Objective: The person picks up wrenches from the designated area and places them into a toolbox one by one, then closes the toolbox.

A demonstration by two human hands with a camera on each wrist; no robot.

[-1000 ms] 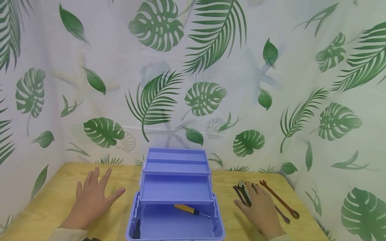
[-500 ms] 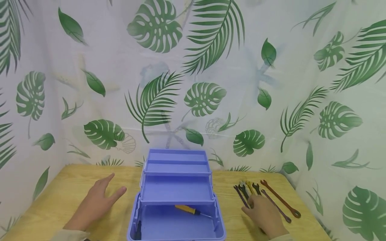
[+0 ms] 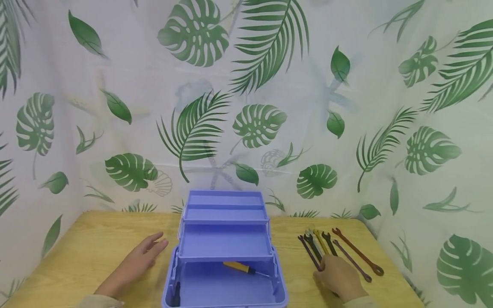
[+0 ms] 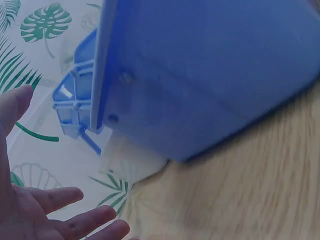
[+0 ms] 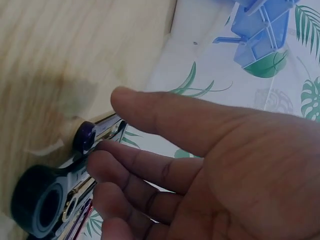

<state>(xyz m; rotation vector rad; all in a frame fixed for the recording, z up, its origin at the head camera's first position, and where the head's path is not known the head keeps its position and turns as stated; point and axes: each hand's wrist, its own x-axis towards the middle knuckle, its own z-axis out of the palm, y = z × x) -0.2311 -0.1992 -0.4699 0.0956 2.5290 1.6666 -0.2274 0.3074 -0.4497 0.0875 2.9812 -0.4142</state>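
Observation:
My right hand (image 3: 340, 278) is over the near ends of several wrenches lying side by side on the table. In the right wrist view its bent fingers (image 5: 127, 192) are at a black wrench (image 5: 24, 202), with the thumb apart; whether they touch it is unclear. A dark purple wrench (image 3: 309, 252), a yellow wrench (image 3: 322, 242) and another black wrench (image 3: 330, 243) lie partly under the hand. My left hand (image 3: 136, 264), fingers loose and holding nothing, hovers left of a blue toolbox (image 3: 215, 295) with raised trays. A yellow-handled screwdriver (image 3: 238, 267) lies inside.
To the right of my right hand lie a thin purple wrench (image 3: 352, 261) and a long red wrench (image 3: 358, 251). A dark tool (image 3: 176, 295) sits at the toolbox's left wall. Leaf-printed cloth (image 3: 246, 141) hangs behind the wooden table (image 3: 115, 231).
My right hand has drawn back toward the wrenches' near ends and its fingers have bent, uncovering the far ends. My left hand has turned and moved right, closer to the toolbox.

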